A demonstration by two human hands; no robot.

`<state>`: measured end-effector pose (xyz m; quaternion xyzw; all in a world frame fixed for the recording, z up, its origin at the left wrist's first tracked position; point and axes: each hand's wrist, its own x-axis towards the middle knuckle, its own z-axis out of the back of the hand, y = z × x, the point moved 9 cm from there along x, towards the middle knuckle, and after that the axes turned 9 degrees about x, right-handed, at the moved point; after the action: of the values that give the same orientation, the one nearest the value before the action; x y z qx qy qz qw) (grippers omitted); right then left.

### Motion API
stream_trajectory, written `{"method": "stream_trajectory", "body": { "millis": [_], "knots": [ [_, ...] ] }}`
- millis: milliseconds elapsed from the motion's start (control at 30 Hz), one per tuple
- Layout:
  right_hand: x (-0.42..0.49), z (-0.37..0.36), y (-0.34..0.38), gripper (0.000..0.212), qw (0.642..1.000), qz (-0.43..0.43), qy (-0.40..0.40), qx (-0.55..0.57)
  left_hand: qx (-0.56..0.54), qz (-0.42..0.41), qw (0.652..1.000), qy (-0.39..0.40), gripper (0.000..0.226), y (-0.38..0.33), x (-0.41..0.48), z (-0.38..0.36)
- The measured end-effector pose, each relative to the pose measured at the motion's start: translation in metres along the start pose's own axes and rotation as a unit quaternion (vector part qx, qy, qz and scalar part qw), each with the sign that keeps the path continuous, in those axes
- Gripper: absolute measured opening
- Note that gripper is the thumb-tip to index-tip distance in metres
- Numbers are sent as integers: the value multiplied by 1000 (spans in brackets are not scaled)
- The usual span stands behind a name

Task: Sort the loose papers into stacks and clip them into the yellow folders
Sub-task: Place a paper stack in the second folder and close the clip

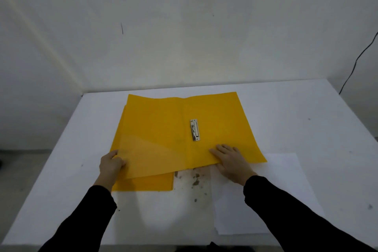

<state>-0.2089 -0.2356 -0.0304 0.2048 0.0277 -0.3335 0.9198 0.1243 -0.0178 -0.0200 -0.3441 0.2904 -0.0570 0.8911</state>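
Yellow open folder point(159, 120) covers a second folder point(147, 184), two altogether; left hand point(110, 164) pinches its cover, right hand point(231, 159) presses flat.

A folder point(163, 129) is lying open on the table point(306, 129), its clip point(194, 130) sitting just right of the spine. The left hand point(111, 162) is pinching the left cover's near corner, and the right hand point(229, 159) is pressing flat on the right cover. A second folder point(147, 183) is lying underneath, with papers point(266, 200) at the near right.
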Motion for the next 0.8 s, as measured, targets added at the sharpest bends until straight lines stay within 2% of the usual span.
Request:
{"method": "stream_trajectory", "body": {
  "millis": [133, 233, 300, 433, 500, 567, 600, 633, 700, 800],
  "knots": [
    [-7, -11, 20, 71, 997, 50, -56, -26, 101, -35, 994, -29, 56, -1, -10, 11],
    [-12, -16, 28, 81, 995, 49, -62, -56, 151, -81, 985, -27, 55, -5, -1, 9],
    [-14, -18, 33, 80, 994, 43, -72, -70, 171, -88, 981, -19, 55, -5, 6, 7],
    [-8, -11, 39, 58, 989, -19, -130, -75, 210, -89, 974, -15, 55, 0, 12, 2],
    [2, -8, 37, 40, 987, -67, -145, -16, 210, -82, 974, -24, 46, 3, 11, 1],
    [18, -9, 32, 31, 981, -121, -132, 70, 218, -58, 972, -65, 30, 1, 4, 3],
    [26, -10, 31, 30, 977, -140, -124, 105, 243, -40, 964, -97, 35, -3, -2, 4],
    [34, -11, 32, 29, 971, -153, -118, 139, 280, -30, 952, -122, 49, -8, -9, 3],
    [50, -12, 33, 27, 957, -175, -109, 206, 339, -89, 927, -132, 72, -27, -19, -16],
    [70, -14, 32, 10, 925, -212, -122, 290, 370, -287, 884, -12, 73, -58, -33, -89]
  ]
}}
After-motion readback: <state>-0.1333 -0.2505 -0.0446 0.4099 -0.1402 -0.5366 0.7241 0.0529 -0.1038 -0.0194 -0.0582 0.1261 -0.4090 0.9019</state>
